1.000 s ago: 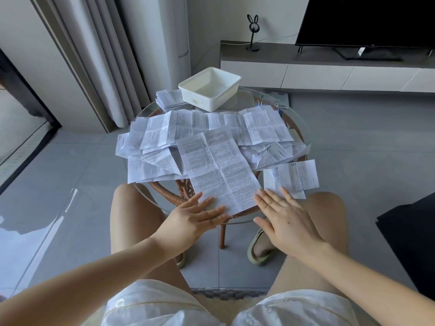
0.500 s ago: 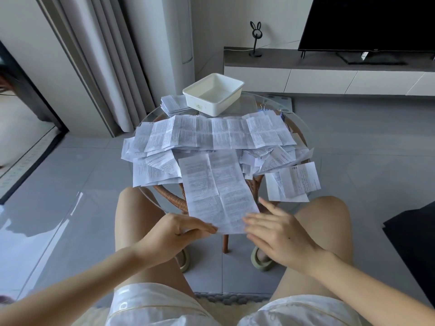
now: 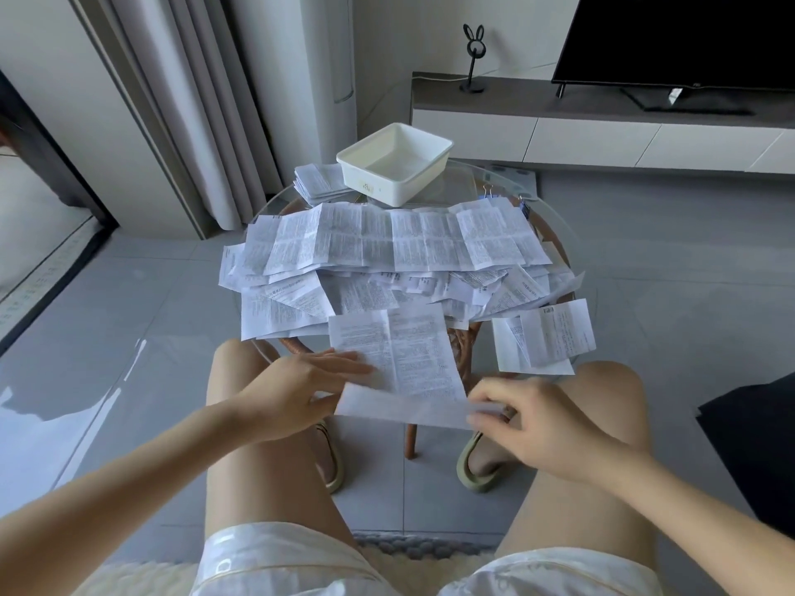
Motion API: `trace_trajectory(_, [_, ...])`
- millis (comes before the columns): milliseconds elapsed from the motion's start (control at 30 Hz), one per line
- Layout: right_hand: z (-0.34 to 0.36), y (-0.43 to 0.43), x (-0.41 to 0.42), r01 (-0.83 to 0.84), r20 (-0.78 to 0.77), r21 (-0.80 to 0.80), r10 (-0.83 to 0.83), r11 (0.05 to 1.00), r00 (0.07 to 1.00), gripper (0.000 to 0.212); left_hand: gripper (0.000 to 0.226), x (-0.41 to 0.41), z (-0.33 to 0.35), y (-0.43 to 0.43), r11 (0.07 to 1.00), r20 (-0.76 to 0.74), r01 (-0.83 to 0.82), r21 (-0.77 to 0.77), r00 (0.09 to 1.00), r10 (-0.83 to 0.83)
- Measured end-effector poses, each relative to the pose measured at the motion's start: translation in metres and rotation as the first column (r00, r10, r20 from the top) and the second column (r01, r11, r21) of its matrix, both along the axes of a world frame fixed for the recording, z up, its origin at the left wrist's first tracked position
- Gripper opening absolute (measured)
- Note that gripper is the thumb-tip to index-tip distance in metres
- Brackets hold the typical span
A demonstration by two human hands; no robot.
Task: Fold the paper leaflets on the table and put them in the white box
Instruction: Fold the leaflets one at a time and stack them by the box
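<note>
A long printed leaflet (image 3: 404,350) hangs over the near edge of the round glass table (image 3: 572,234), its near end bent up into a fold. My left hand (image 3: 301,389) holds its left edge, fingers stretched on top and thumb underneath. My right hand (image 3: 525,419) pinches the folded near right corner. Many unfolded leaflets (image 3: 387,243) cover the table. The empty white box (image 3: 398,165) stands at the far side, with a stack of folded leaflets (image 3: 318,182) to its left.
Two loose leaflets (image 3: 546,337) overhang the table's right edge. A binder clip (image 3: 488,192) lies near the box. My bare knees sit under the near edge, feet in slippers by the rattan table legs. A TV cabinet stands behind, a dark seat at right.
The leaflet slid toward me off the pile. Both hands went from lying flat on its near end to gripping it, and the near end is now lifted into a fold.
</note>
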State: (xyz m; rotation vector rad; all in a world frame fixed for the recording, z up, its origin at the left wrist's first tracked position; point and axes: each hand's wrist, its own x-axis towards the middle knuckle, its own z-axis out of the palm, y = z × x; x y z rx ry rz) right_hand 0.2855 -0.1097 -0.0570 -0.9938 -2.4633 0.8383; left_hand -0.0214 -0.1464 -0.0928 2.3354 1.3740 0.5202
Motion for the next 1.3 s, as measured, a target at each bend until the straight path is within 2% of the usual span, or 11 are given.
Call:
trace_trajectory(133, [0.013,0.029,-0.023,0.06,-0.06,-0.221,-0.075,0.973,0.995,0.023,0.04,-0.008,-0.019,0.003,0.998,0.068,0.025,0.063,0.997,-0.029])
trace_trajectory(267, [0.002,0.06,-0.055,0.19,0.06,-0.088,-0.186,0.978,0.981,0.036,0.009,0.001,-0.01,0.01,0.979,0.096,0.069,0.19,0.991,-0.088])
trace_trajectory(533, [-0.012,0.075,-0.071,0.298,0.203,0.153,-0.325,0.942,0.924,0.02,0.031,-0.023,-0.02,0.005,0.978,0.081,-0.127,0.164,0.99,0.115])
trace_trajectory(800, [-0.002,0.068,-0.056,0.302,0.258,0.19,-0.344,0.934,0.903,0.02,0.023,-0.013,-0.01,0.017,0.989,0.068,0.073,0.129,0.994,-0.082])
trace_trajectory(867, [0.001,0.07,-0.06,0.283,0.3,0.197,-0.332,0.939,0.894,0.037,0.027,-0.014,-0.005,0.017,0.994,0.131,-0.049,0.093,0.991,0.037])
trace_trajectory(900, [0.002,0.071,-0.062,0.276,0.319,0.206,-0.331,0.939,0.888,0.042,0.034,-0.012,0.0,0.016,0.972,0.202,-0.218,0.084,0.959,0.197])
trace_trajectory(967, [0.001,0.071,-0.066,0.268,0.347,0.237,-0.339,0.934,0.875,0.043,0.041,0.002,0.019,0.015,0.791,0.316,-0.587,0.169,0.793,0.521])
trace_trajectory(1000, [0.0,0.07,-0.067,0.261,0.349,0.256,-0.341,0.931,0.873,0.042,0.039,0.014,0.031,0.015,0.725,0.347,-0.661,0.194,0.737,0.58])
trace_trajectory(1033, [-0.001,0.07,-0.068,0.251,0.353,0.269,-0.338,0.93,0.872,0.039,0.036,0.028,0.038,0.016,0.735,0.35,-0.645,0.207,0.751,0.56])
trace_trajectory(1167, [-0.003,0.075,-0.072,0.258,0.376,0.27,-0.348,0.928,0.859,0.038,0.038,0.087,0.026,0.026,0.874,0.046,-0.371,0.315,0.925,0.376])
trace_trajectory(1300, [-0.007,0.081,-0.07,0.278,0.356,0.271,-0.364,0.922,0.86,0.044,0.062,0.101,-0.005,0.031,0.94,-0.127,-0.329,0.086,0.933,0.338])
